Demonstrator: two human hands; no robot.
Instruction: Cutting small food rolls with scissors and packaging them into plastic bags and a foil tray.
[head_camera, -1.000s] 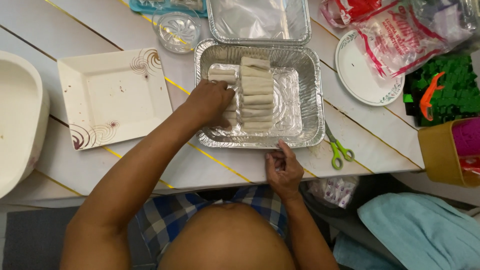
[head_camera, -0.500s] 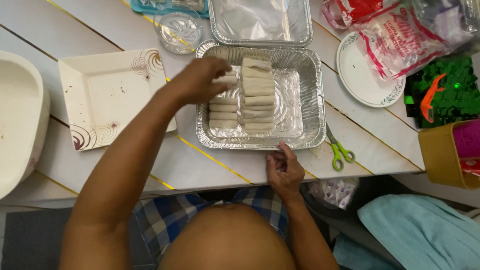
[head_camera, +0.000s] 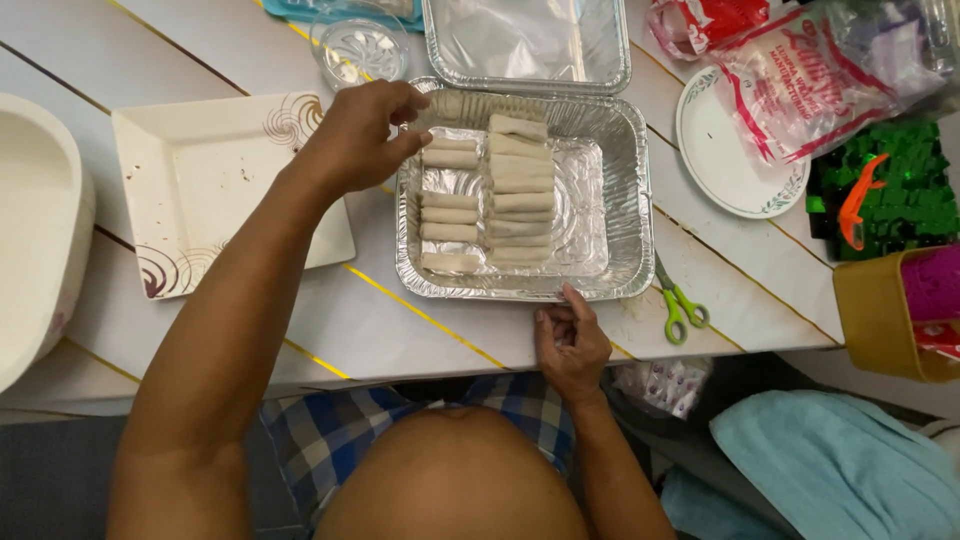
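Broadly, white plank table (head_camera: 420, 330) spans the view. Foil tray (head_camera: 625, 180) sits centre, holding two columns of pale wrapped rolls (head_camera: 520, 185); the column nearer the left hand is shorter, with gaps. Left hand (head_camera: 355, 135) hovers over the tray's far-left corner, fingers curled and pinched together just beside the topmost roll of that column; cannot tell whether anything is between the fingertips. Right hand (head_camera: 572, 340) rests at the tray's near rim, fingertips touching the foil edge, loosely curled, gripping nothing. Square cream plate (head_camera: 215, 190) lies just outboard of the left hand. Green-handled scissors (head_camera: 680, 305) lie just outboard of the right hand.
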